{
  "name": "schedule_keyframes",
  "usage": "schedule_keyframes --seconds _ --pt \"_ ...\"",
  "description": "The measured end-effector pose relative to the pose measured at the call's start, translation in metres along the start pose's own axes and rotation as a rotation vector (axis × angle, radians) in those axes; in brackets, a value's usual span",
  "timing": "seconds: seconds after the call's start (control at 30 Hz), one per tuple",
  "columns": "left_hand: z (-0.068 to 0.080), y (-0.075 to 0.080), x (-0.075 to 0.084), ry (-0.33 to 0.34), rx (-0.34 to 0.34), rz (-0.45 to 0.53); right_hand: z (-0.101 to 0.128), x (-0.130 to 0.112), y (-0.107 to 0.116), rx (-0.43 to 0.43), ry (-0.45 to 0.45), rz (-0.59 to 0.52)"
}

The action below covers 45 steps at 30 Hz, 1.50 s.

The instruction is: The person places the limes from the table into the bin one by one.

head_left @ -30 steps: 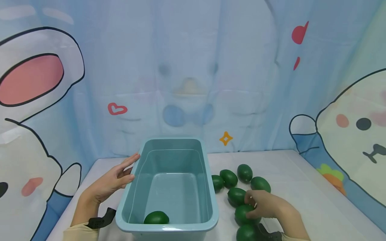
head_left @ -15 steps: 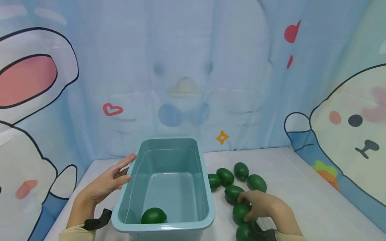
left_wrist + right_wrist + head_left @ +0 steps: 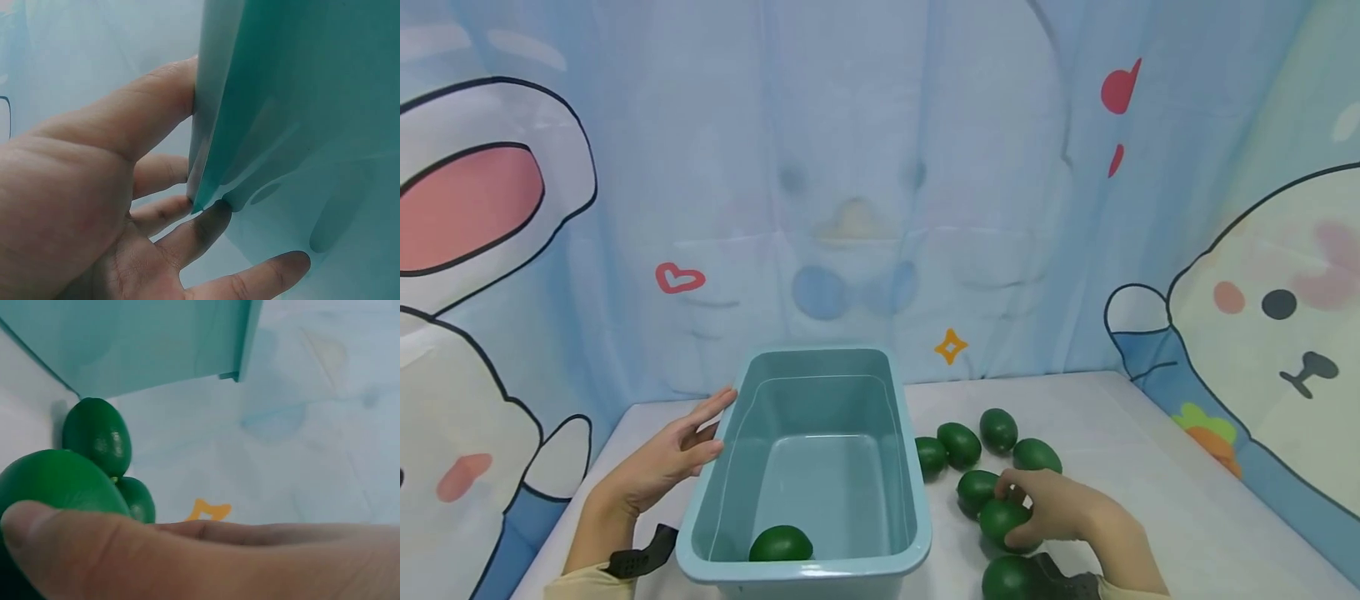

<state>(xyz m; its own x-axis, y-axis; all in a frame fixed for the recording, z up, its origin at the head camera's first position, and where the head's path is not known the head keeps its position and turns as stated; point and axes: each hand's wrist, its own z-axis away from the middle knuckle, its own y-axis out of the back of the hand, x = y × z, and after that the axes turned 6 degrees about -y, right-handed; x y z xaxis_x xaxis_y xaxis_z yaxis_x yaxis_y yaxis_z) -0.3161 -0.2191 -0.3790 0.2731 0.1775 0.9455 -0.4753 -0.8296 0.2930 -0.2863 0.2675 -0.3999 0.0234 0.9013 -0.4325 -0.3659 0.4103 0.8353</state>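
My right hand (image 3: 1056, 504) holds a glossy dark green oval fruit (image 3: 1004, 523), thumb on its near side and fingers curled over the far side. In the right wrist view the thumb presses on this fruit (image 3: 59, 481). My left hand (image 3: 658, 462) rests with relaxed, spread fingers against the left rim of a light blue-green plastic tub (image 3: 917, 508). The left wrist view shows the thumb and fingers (image 3: 250, 281) touching the tub's outer side (image 3: 325, 94). Another green fruit (image 3: 781, 543) lies inside the tub at its near end.
Right of the tub, several more green fruits (image 3: 998, 431) lie on the white tabletop (image 3: 1120, 450), one (image 3: 976, 492) just behind the held one and one (image 3: 1009, 577) by the right wrist. A blue cartoon curtain (image 3: 850, 167) hangs behind the table.
The right hand has closed its grip on the fruit and shifted it slightly up, opening a gap from the nearer fruit. The head view has drifted a little; the left hand stays at the rim.
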Motion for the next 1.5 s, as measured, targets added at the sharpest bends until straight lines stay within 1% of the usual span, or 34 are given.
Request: schedule_keyframes --seconds 0.2,0.43,0.67,0.73,0.83,0.97,1.2,1.3,1.4,1.5 --pt "-0.001 -0.001 -0.002 -0.007 0.0 0.01 0.002 0.003 0.008 0.023 0.047 -0.04" --pt "-0.003 -0.002 -0.002 -0.003 -0.004 -0.003 0.004 0.002 0.013 0.073 0.038 -0.06" --pt "-0.004 -0.001 -0.001 0.013 0.001 -0.025 0.008 0.008 0.018 0.1 0.158 -0.122" --pt "-0.004 -0.002 -0.001 0.015 0.002 -0.025 0.009 0.009 0.018 0.109 0.171 -0.134" --pt "-0.005 -0.003 -0.001 0.014 0.003 -0.022 0.01 0.01 0.02 0.145 0.226 -0.146" --pt "-0.006 -0.004 -0.002 0.008 -0.005 -0.01 0.01 0.009 0.023 0.218 0.307 -0.154" --pt "-0.005 -0.002 -0.003 0.001 -0.004 -0.007 0.014 -0.004 0.025 0.325 0.361 -0.263" --pt "-0.004 -0.002 -0.001 -0.001 -0.004 -0.014 0.015 -0.012 0.021 0.37 0.411 -0.309" --pt "-0.002 -0.001 0.0 0.001 0.0 -0.02 0.014 -0.023 0.015 0.393 0.479 -0.346" --pt "0.0 0.0 0.0 0.002 0.003 -0.021 0.011 -0.033 0.01 0.413 0.522 -0.352"
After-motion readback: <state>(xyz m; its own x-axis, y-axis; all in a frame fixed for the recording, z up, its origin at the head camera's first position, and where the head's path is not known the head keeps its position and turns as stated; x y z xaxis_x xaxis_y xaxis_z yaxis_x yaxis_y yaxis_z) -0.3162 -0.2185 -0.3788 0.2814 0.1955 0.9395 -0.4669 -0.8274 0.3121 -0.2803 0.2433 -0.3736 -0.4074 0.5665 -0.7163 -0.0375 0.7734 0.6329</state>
